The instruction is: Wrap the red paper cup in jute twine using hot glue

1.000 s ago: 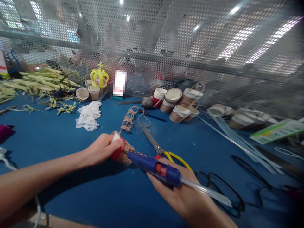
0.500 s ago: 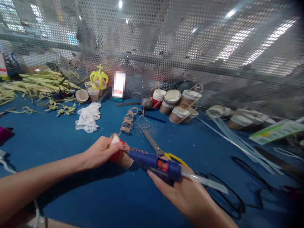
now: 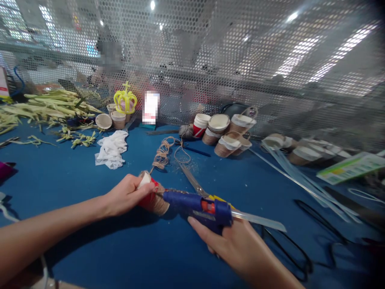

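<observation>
My left hand (image 3: pixel 132 192) grips a red and white paper cup (image 3: pixel 150 200) tipped on its side, its lower part wrapped in brown twine. In my right hand (image 3: pixel 231 241) is a blue glue gun (image 3: pixel 195 205), with a clear glue stick (image 3: pixel 261 220) poking out of its back. The gun's nozzle points left and meets or nearly meets the cup's side by my left thumb; exact contact is hard to tell. A loose coil of twine (image 3: pixel 162 154) lies just beyond the cup. Partly behind the gun rest scissors (image 3: pixel 192 178) with yellow handles.
Twine-wrapped cups (image 3: pixel 227 144) stand at the back by a perforated metal screen (image 3: pixel 186 48). Clear glue sticks (image 3: pixel 303 176) and a black cord (image 3: pixel 285 253) lie on the right. Crumpled white tissue (image 3: pixel 112 148), a yellow crown (image 3: pixel 125 100) and dried husks (image 3: pixel 51 106) are on the left.
The glue gun has turned slightly in my right hand, and its back end sits a little lower. My left hand and the cup have hardly moved.
</observation>
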Motion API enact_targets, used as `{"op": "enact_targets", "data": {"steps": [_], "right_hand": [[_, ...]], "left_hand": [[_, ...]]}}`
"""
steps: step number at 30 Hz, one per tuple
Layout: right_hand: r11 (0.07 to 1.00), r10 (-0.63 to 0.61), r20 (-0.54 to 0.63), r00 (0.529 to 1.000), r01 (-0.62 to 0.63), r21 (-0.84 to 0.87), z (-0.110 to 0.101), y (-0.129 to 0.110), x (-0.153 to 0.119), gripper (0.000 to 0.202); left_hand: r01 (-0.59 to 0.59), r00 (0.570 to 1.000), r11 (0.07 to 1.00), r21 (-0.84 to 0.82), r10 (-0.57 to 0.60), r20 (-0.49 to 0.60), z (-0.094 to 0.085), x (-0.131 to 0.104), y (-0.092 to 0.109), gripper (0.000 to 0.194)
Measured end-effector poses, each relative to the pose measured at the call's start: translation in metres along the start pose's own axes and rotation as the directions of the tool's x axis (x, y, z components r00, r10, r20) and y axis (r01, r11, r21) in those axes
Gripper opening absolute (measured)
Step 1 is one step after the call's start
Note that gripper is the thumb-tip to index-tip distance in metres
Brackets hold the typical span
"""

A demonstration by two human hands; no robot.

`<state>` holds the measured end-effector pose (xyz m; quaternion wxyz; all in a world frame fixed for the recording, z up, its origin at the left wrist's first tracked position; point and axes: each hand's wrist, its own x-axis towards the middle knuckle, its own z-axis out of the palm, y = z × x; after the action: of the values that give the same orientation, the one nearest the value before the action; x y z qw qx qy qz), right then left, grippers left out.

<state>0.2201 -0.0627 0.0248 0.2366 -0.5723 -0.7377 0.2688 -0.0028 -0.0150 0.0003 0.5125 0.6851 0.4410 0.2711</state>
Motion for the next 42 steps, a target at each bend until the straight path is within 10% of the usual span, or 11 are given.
{"op": "enact_targets", "data": {"steps": [17,42], "right_hand": [[0.953,0.268,0.110,0.957,-0.280,0.117,-0.003,-0.007,0.007,0.025],[0.941,0.310,0.157,0.938,-0.326,0.091,-0.007,-0.016,0.004,0.038]], "left_hand": [[-0.122,0.992,0.980,0.154,0.118,0.036,-0.002,-0.002,0.000,0.039],[-0.245,0.969,0.945,0.215,0.235,0.074,-0.003,-0.001,-0.002,0.035]]}}
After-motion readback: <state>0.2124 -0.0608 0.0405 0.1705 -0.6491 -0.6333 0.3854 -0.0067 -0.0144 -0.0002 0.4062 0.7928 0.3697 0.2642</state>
